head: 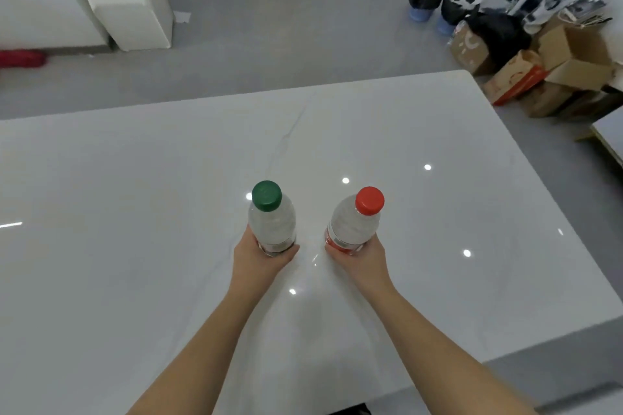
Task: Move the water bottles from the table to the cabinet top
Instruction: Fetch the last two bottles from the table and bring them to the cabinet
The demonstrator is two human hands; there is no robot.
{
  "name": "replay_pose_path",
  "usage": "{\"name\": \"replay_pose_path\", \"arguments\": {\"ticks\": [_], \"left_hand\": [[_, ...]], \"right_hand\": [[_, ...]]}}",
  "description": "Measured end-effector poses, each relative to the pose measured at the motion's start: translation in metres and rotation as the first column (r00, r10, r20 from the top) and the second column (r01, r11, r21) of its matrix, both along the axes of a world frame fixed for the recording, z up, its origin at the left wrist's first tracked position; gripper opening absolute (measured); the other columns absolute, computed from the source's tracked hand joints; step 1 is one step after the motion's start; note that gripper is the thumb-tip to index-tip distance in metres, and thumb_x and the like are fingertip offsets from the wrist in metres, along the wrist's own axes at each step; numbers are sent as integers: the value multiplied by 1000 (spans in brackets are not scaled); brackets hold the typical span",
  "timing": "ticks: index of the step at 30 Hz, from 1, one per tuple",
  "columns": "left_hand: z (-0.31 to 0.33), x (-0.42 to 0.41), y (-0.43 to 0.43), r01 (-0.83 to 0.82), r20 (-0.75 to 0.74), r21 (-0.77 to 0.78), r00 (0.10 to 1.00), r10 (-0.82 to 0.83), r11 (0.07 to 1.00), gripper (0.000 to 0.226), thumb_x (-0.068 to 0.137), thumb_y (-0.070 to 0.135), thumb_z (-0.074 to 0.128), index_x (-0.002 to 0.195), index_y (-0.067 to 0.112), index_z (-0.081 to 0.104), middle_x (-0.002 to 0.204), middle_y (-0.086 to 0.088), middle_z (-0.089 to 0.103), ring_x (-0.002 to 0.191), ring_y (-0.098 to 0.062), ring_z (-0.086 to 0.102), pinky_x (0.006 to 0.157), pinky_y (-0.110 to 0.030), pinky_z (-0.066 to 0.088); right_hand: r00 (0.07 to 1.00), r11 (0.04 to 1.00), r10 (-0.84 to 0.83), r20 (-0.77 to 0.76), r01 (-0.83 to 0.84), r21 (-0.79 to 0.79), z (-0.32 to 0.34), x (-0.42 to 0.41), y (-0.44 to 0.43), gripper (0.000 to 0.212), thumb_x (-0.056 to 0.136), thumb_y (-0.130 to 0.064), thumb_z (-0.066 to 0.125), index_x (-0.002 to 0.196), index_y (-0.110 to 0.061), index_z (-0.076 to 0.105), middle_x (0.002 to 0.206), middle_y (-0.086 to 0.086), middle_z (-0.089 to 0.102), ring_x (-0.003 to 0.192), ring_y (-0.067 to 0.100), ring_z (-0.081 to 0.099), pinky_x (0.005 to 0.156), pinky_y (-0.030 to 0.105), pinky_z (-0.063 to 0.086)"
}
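Two clear water bottles stand side by side over the glossy white table. The green-capped bottle is on the left, and my left hand is wrapped around its lower body. The red-capped bottle, with a red label, tilts slightly right, and my right hand grips its lower part. My fingers hide both bottle bases, so I cannot tell whether they touch the table. No cabinet top is clearly in view.
Beyond the table's far edge lies grey floor. A white bin stands at the back left. Cardboard boxes and black bags pile up at the back right. The corner of another white surface shows at the right edge.
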State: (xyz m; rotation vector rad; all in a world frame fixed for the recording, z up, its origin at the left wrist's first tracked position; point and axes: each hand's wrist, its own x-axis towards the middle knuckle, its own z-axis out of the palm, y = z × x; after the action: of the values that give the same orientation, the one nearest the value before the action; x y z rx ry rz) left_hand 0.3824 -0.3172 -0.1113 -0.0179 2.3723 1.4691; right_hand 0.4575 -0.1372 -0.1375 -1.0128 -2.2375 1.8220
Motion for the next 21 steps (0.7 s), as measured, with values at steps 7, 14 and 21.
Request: {"name": "replay_pose_path", "arguments": {"ticks": [7, 14, 21], "left_hand": [[49, 47, 76, 236, -61, 101, 971, -231, 966, 47, 70, 16, 84, 90, 39, 47, 87, 18, 61, 76, 14, 59, 59, -5, 45], [82, 133, 162, 459, -105, 175, 888, -447, 871, 49, 71, 19, 83, 94, 41, 46, 91, 20, 61, 82, 0, 61, 62, -11, 45], [112, 243, 251, 694, -165, 282, 715, -679, 662, 48, 70, 19, 84, 105, 34, 54, 92, 17, 67, 79, 10, 62, 64, -13, 49]], "right_hand": [[962, 965, -262, -71, 263, -1, 45, 82, 46, 50, 72, -18, 84, 115, -25, 59, 102, -13, 70, 91, -1, 67, 72, 10, 52], [876, 881, -465, -131, 472, 25, 82, 191, 100, 51, 71, -16, 85, 114, -23, 59, 101, -13, 69, 88, -1, 67, 69, 9, 51], [744, 738, -632, -218, 663, 125, 130, 319, 154, 49, 71, -3, 84, 108, -17, 56, 94, -14, 68, 77, -9, 66, 64, 8, 50]]}}
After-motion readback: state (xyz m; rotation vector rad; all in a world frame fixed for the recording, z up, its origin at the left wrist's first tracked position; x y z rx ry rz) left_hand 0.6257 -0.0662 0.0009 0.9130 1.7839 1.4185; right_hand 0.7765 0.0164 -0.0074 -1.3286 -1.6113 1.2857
